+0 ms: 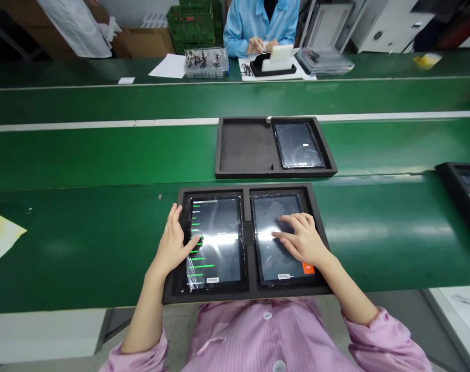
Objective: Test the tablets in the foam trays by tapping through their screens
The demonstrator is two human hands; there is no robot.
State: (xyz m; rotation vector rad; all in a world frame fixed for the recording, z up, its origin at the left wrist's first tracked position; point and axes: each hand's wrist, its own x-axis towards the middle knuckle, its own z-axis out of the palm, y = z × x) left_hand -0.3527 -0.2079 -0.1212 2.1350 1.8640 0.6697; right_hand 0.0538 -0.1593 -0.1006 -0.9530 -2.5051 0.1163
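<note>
Two tablets lie side by side in a black foam tray (pixel 248 292) at the near edge of the green bench. On the left tablet (pixel 223 258) a list of green text lines is lit. My left hand (pixel 175 240) rests at that tray's left side, fingers spread, its thumb over the screen. The right tablet (pixel 266 258) has a dark screen with an orange patch at its lower right corner. Over it is my right hand (pixel 304 240), fingers apart, the index fingertip at the middle of the glass. Neither hand grasps anything.
Beyond lies a second foam tray (pixel 246 147) with one tablet (pixel 299 144) in its right compartment. Another tray (pixel 459 196) stands at the right edge. Yellowish paper (pixel 2 235) lies at left. Across the bench sits a person in blue (pixel 235 26) near a clear box (pixel 206 64).
</note>
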